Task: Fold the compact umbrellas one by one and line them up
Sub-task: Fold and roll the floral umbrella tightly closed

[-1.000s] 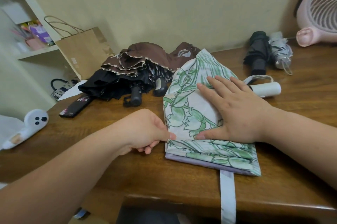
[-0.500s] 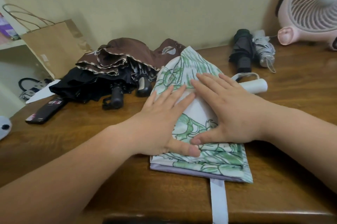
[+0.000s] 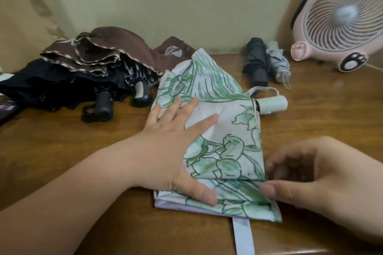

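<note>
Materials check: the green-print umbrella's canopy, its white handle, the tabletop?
Canopy: thin synthetic fabric, probably polyester; matte, folds in soft creases.
Handle: smooth plastic, likely; uniform off-white, faint sheen.
Tabletop: wood or veneer, semi-gloss; grain lines and light reflections show.

Left hand (image 3: 165,151) flat, fingers spread, pressing on green-print umbrella (image 3: 228,130) at frame centre. Right hand (image 3: 323,176) at 4 o'clock, thumb on the canopy's right edge, fingers blurred. Brown umbrella (image 3: 116,47) and black umbrella (image 3: 51,84) at 10. Dark folded umbrella (image 3: 257,59) at 1. Pink fan (image 3: 339,16) at 2.
</note>
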{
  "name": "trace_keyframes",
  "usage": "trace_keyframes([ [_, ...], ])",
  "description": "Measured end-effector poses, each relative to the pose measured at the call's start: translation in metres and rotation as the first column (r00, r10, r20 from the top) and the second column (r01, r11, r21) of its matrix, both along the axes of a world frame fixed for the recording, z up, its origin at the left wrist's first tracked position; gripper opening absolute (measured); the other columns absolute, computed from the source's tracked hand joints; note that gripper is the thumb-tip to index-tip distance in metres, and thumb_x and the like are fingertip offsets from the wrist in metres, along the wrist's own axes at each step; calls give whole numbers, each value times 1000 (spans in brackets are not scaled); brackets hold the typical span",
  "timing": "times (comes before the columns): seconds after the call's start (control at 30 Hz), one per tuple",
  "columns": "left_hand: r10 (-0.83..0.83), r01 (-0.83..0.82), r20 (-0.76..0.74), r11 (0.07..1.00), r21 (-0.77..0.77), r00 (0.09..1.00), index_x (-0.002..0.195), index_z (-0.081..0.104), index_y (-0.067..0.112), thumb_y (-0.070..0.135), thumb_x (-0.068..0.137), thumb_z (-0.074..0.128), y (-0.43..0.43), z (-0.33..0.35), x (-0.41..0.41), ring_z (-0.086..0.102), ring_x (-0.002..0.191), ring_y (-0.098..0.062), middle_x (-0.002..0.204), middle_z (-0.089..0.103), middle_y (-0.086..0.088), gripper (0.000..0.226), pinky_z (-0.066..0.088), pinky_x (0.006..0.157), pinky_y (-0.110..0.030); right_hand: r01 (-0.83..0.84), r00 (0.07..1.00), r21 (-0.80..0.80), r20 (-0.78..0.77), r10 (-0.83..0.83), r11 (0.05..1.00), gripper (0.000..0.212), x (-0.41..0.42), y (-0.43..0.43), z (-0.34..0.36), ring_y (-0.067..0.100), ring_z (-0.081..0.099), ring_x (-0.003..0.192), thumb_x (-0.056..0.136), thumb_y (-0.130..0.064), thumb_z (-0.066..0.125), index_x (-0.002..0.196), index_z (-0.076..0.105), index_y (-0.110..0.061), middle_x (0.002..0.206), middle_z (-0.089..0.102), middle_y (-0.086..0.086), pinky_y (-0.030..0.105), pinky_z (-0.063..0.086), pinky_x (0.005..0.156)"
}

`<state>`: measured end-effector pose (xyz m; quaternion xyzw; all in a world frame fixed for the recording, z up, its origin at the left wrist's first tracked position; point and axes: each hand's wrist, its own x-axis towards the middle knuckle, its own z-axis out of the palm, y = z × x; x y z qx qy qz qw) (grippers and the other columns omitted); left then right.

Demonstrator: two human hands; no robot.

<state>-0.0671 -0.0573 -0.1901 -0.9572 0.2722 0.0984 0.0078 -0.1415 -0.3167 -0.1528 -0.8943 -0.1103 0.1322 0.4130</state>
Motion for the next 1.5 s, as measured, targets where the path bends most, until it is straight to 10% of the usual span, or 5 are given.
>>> trace_keyframes([
  [0.23, 3, -2, -25, 999, 46, 1000, 141, -40, 58, 109, 45, 45, -2, 1, 0, -51, 140, -23, 153, -53, 10, 137, -21, 118, -63, 187, 982, 314, -92, -166, 931, 27, -13, 19, -15, 9, 36, 45, 68, -32, 78, 80, 81, -8, 50, 48, 7, 15, 30, 42],
  [0.7, -6, 8, 37, 998, -65, 999, 146, -24, 64, 94, 81, 16, 1, -7, -2, -47, 143, -21, 158, -45, 10, 81, -24, 118, -60, 295, 896, -65, -329, -300, 953, 33, -3, 21, 0, 20, 40, 33, 64, -33, 84, 73, 73, -2, 54, 61, 22, 21, 27, 35],
  [0.93, 4, -2, 32, 998, -63, 999, 142, -17, 73, 102, 72, 21, -3, -2, -5, -46, 144, -24, 159, -45, 7, 85, -23, 118, -62, 364, 731, -131, 654, -196, 922, 29, 16, 47, 19, -5, 61, 83, 81, -52, 64, 108, 62, -41, 90, 68, -21, 26, 49, 70],
  [1.13, -15, 33, 153, 993, -116, 988, 148, -30, 55, 97, 75, 29, -8, -4, -6, -39, 149, -21, 164, -31, 16, 103, -15, 120, -65, 106, 771, -398, 612, 178, 911, 63, 79, 108, -29, 22, 25, 148, 101, -58, 27, 157, 27, -28, 158, 34, 5, 42, 21, 123],
  [1.5, -7, 33, 199, 991, -129, 980, 142, 21, 60, 63, 99, 4, 2, -7, 6, -10, 156, -19, 170, -13, 6, 46, -2, 125, -49, 237, 758, -606, 605, 245, 760, 73, 104, 52, -57, 23, 29, 151, 103, -61, 12, 157, 35, -17, 158, 40, 3, 48, 11, 127],
])
